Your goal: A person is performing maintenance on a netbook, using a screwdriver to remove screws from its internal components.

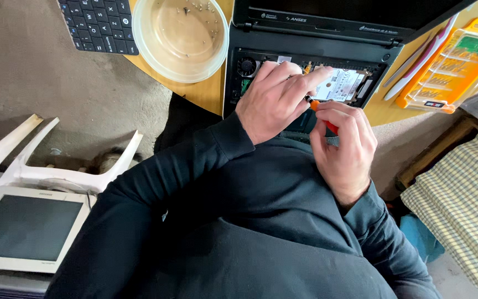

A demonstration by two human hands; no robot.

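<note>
An opened black laptop (pixel 305 33) lies at the wooden table's (pixel 206 91) near edge, its insides bared, with a small fan (pixel 246 66) and a silver hard drive (pixel 343 84) showing. My left hand (pixel 275 97) rests on the laptop's inner parts, index finger stretched onto the drive's edge. My right hand (pixel 347 147) is closed around an orange-handled screwdriver (pixel 323 113), whose tip points under my left fingers. Both arms wear black sleeves.
A round clear bowl (pixel 181 36) holding several small screws stands left of the laptop. A loose black keyboard (pixel 98 25) lies at top left. An orange bit case (pixel 453 63) and white tools sit to the right. A white plastic chair (pixel 56 171), a monitor (pixel 26 227) and a checked cloth (pixel 466 205) are below.
</note>
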